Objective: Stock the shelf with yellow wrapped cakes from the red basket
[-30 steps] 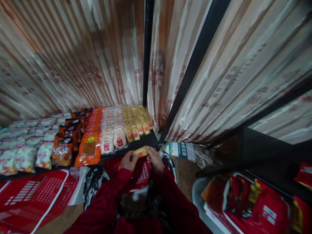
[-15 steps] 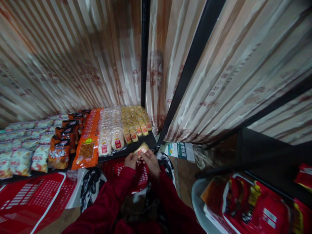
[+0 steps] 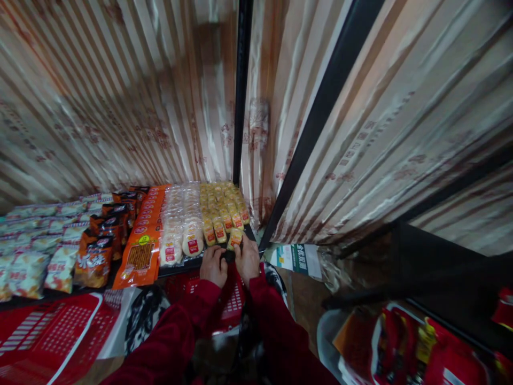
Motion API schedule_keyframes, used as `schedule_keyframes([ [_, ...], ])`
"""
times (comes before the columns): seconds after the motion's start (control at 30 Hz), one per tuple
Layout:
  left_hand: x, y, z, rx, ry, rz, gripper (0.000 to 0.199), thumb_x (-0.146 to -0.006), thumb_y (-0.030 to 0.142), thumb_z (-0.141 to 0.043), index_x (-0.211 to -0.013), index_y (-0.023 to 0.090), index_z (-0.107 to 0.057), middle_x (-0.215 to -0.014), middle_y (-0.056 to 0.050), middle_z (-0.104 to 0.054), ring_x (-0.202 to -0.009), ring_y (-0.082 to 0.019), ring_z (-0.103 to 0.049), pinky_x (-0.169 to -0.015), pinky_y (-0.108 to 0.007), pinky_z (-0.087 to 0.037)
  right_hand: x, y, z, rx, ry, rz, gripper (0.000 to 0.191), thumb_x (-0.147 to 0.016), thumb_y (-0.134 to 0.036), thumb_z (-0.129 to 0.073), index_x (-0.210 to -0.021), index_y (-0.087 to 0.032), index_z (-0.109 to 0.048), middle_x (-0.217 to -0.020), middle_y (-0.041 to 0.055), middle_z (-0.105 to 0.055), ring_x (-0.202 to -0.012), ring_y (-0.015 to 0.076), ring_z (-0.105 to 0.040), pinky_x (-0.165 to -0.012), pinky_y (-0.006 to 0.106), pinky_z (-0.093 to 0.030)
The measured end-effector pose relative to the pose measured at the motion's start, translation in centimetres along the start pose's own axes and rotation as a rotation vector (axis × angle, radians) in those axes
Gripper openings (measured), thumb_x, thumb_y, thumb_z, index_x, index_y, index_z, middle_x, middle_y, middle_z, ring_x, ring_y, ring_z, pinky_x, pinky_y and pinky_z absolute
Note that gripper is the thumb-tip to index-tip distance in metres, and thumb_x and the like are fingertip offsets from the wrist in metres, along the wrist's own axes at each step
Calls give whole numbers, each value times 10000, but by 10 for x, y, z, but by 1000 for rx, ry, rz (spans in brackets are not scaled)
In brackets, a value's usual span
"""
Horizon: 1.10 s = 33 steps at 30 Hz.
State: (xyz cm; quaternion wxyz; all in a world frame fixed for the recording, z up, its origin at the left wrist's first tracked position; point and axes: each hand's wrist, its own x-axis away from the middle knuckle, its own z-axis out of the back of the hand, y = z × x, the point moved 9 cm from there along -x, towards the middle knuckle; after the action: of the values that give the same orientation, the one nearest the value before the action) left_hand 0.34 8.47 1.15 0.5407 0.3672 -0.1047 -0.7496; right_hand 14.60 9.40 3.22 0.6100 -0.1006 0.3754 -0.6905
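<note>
My right hand (image 3: 247, 258) pinches a small yellow snack packet (image 3: 234, 238) at the front of the rows of yellow packets (image 3: 220, 233) on the black shelf (image 3: 188, 266). That packet stands near the shelf's front edge, just right of the front row. My left hand (image 3: 214, 266) rests by the shelf edge, below the yellow packets, with thumb and fingers apart and nothing visible in it. Left of the yellow rows lie round white crackers in clear wrappers (image 3: 193, 238).
Farther left are an orange snack bag (image 3: 138, 256), brown bags (image 3: 94, 258) and pale bags (image 3: 62, 267). Red baskets (image 3: 52, 331) stand below. A black post (image 3: 312, 128) rises at the right before pleated curtains (image 3: 160, 96). A tub of red packages (image 3: 452, 347) sits lower right.
Both hands have moved forward from above the basket to the shelf front. The yellow packet, earlier between both hands, is now at the rows with the right hand on it.
</note>
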Motion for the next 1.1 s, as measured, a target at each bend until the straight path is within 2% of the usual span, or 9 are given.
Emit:
schedule_keyframes([
  [0.07, -6, 9, 6, -109, 36, -97, 322, -740, 92, -473, -1013, 158, -630, -1154, -121, -573, -1157, -267, -485, -991, -468, -429, -8, -6, 0, 53, 7, 30, 392, -858, -194, -428, -1233, -118, -513, -1021, 137, -647, -978, 247, -542, -824, 330, -440],
  [0.17, -13, 20, 6, -228, 15, -179, 373, -711, 45, -471, -1040, 125, -628, -1305, -141, -495, -1318, -311, -317, -1061, -492, -366, -18, -4, -5, 101, -21, -4, 417, -856, -166, -449, -1265, -94, -475, -1004, 145, -652, -929, 236, -574, -793, 310, -439],
  [0.3, -18, 25, -3, -313, -52, -228, 476, -683, 38, -486, -1145, 81, -591, -1399, -143, -426, -1378, -348, -194, -1096, -523, -314, -27, 4, -16, 114, -58, -39, 388, -848, -145, -453, -1232, -97, -491, -1027, 142, -651, -923, 227, -592, -808, 309, -434],
  [0.4, -20, 19, -9, -337, -70, -236, 542, -671, 31, -477, -1205, 68, -560, -1413, -143, -417, -1382, -358, -180, -1087, -540, -318, -30, 7, -23, 70, -25, -12, 370, -835, -138, -443, -1196, -102, -516, -1077, 146, -629, -988, 239, -575, -849, 327, -433],
  [0.63, -18, 2, -22, -367, -103, -273, 598, -663, 19, -458, -1249, 102, -541, -1432, -121, -400, -1387, -332, -185, -1063, -526, -356, -32, 13, -32, -40, 44, 18, 392, -829, -163, -421, -1202, -138, -537, -1072, 142, -585, -955, 231, -573, -835, 349, -459],
  [0.8, -15, -2, -23, -416, -32, -289, 544, -691, 4, -416, -1208, 81, -567, -1404, -117, -442, -1372, -324, -235, -1058, -495, -370, -32, 15, -38, -149, 64, 15, 363, -838, -174, -401, -1169, -134, -544, -1026, 122, -601, -938, 212, -571, -861, 344, -453],
  [0.93, -13, 0, -25, -411, -59, -316, 530, -717, 26, -419, -1227, 82, -550, -1422, -123, -415, -1381, -317, -213, -1052, -489, -378, -31, 18, -39, -202, 106, -12, 324, -833, -190, -420, -1129, -123, -531, -1008, 120, -617, -944, 213, -563, -862, 351, -445],
  [1.1, -13, -1, -23, -369, -63, -267, 545, -721, 25, -414, -1247, 87, -538, -1420, -128, -417, -1390, -300, -192, -1062, -496, -354, -32, 15, -36, -182, 138, -23, 228, -835, -211, -421, -1019, -150, -540, -969, 109, -618, -938, 217, -548, -834, 342, -436],
])
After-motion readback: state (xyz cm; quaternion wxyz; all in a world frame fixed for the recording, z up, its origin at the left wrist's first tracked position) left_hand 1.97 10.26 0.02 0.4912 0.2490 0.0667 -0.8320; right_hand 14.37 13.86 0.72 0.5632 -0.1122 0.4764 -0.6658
